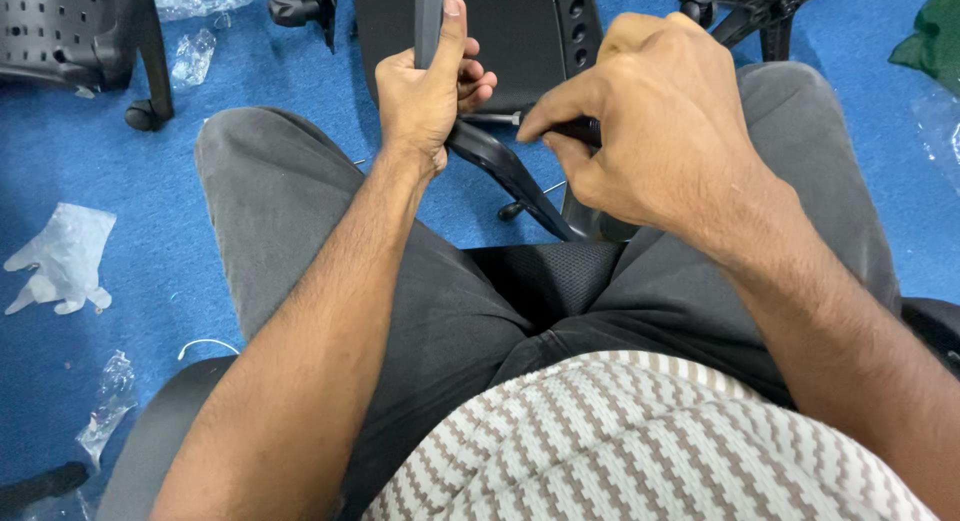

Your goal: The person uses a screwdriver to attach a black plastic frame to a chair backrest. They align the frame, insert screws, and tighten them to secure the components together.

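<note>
Gripping black armrest with left hand, right hand clutching screwdriver

The armrest in the left hand looks like smooth black plastic with a slight sheen. The tool in the right hand has a dark matt grip and a thin shaft — bright metal. Beyond the armrest, the chair back is matt black plastic. The floor is blue carpet — rough, short pile — with crinkled clear plastic wrap on it.
</note>
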